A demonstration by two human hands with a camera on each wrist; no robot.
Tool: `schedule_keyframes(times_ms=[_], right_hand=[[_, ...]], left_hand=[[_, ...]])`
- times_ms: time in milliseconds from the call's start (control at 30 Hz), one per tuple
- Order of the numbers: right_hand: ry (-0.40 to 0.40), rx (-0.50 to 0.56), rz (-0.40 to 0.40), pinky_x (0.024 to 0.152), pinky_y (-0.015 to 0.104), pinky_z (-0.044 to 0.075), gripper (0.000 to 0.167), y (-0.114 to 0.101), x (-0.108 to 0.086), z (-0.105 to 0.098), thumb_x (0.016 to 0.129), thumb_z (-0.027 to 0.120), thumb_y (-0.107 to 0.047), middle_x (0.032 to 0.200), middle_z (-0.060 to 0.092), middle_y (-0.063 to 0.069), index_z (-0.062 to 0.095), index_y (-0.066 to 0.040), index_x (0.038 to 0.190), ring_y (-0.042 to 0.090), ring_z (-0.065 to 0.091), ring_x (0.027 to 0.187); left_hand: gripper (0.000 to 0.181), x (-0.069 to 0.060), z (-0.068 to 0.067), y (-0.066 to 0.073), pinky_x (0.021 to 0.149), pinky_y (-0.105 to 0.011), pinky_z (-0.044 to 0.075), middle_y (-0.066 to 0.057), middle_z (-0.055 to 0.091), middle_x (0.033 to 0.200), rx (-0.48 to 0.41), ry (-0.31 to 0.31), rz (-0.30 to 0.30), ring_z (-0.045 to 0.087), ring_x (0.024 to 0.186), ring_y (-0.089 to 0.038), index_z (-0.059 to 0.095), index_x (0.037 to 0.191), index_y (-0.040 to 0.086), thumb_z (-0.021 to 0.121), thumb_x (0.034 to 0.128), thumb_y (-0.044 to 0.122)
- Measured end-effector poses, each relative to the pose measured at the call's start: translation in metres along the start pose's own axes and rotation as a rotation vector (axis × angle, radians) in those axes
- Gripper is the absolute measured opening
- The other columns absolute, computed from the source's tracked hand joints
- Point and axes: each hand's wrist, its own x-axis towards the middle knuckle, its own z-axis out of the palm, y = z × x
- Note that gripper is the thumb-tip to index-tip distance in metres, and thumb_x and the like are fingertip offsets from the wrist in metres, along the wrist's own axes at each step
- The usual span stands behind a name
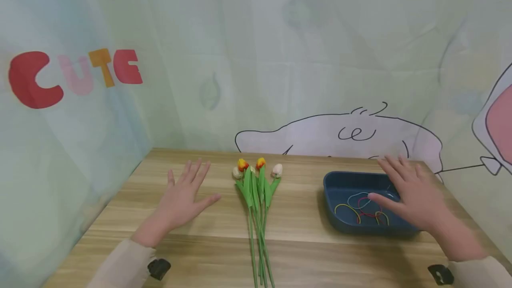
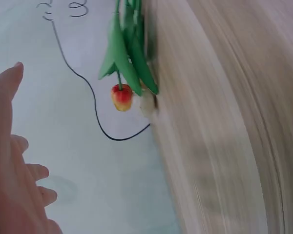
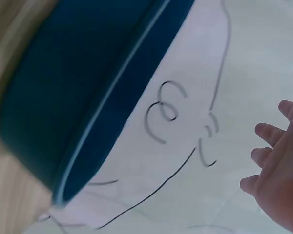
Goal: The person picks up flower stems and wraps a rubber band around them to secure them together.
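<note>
Several artificial tulips [image 1: 256, 194] lie in a loose bunch on the table, their red-yellow and pale heads toward the back and their green stems crossing near the front. To their left my left hand [image 1: 182, 201] hovers with fingers spread, holding nothing. In the left wrist view that hand [image 2: 14, 161] is apart from the tulips [image 2: 124, 53]. My right hand [image 1: 414, 194] is held over the right side of a dark blue tray [image 1: 340, 226], fingers straight and spread. Inside the tray lie several thin coloured rubber bands [image 1: 347, 208], partly hidden by the hand.
The wooden table [image 1: 300, 257] ends at the back against a pale curtain [image 1: 256, 57] printed with cartoon lines and coloured letters. More curtain hangs along the left side. Between the tulips and the tray is a stretch of bare wood.
</note>
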Motion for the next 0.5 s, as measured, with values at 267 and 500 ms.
schedule_keyframes(times_ms=[267,500], right_hand=[[-0.026,0.149,-0.019,0.119,0.061,-0.005,0.086,-0.041,0.019,0.008,0.087,0.066,-0.048,0.154,0.027,0.022,0.025,-0.009,0.152,0.039,0.009,0.147],[-0.046,0.211,-0.029,0.12,0.06,0.001,0.088,-0.073,0.035,0.024,0.086,0.067,-0.052,0.156,0.026,0.017,0.025,-0.012,0.152,0.038,0.012,0.146]], left_hand=[[0.085,0.001,0.007,0.01,0.111,-0.074,0.0,-0.022,0.012,0.158,-0.179,0.041,-0.027,0.008,0.145,-0.044,0.017,0.153,0.005,0.053,0.0935,0.054],[0.086,0.004,0.019,0.022,0.117,-0.065,0.005,-0.019,0.014,0.159,-0.279,0.04,-0.048,0.01,0.146,-0.039,0.014,0.154,0.005,0.054,0.0941,0.052]])
